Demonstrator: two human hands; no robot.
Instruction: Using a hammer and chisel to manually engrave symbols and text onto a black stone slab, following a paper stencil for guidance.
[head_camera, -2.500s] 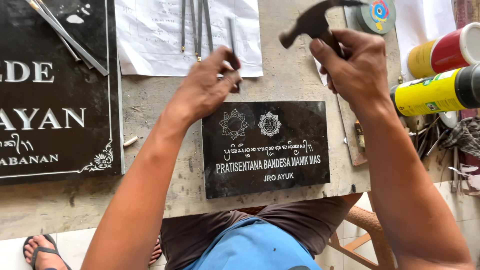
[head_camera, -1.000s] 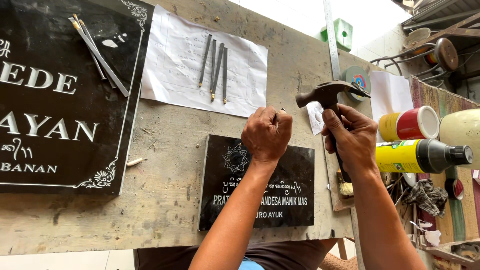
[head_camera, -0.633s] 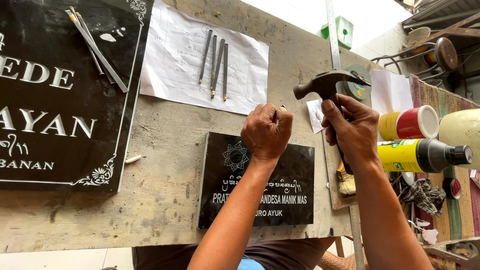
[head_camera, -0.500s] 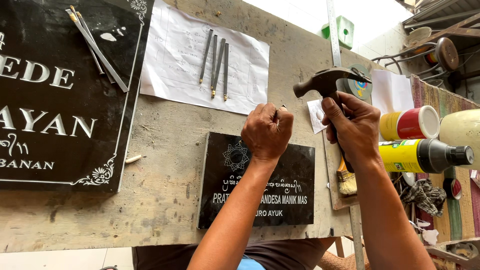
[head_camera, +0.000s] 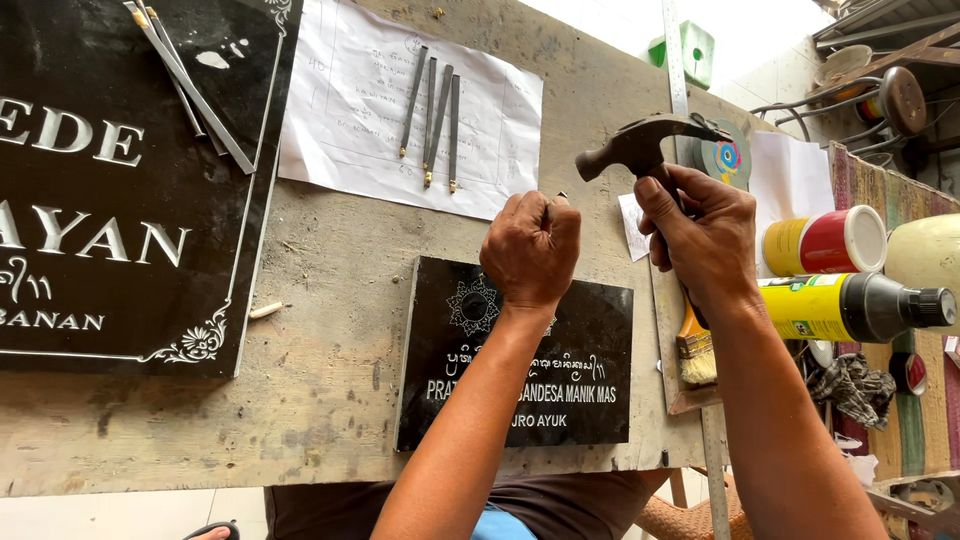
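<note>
Near the top edge of the small black engraved plaque (head_camera: 520, 370) on the workbench (head_camera: 330, 300), a chisel, mostly hidden, is clenched in the left hand (head_camera: 532, 248) while a hammer (head_camera: 640, 145) is gripped raised in the right hand (head_camera: 705, 235), so a measured downward blow is judged due.

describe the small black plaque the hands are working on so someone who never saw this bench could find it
On the worn wooden workbench, look near its front edge, below the white paper sheet that holds loose chisels. The small black stone plaque lies there under the left hand, beside the hammer in the right hand. Unlike the large bordered black plaque further left, it is far smaller.
</note>
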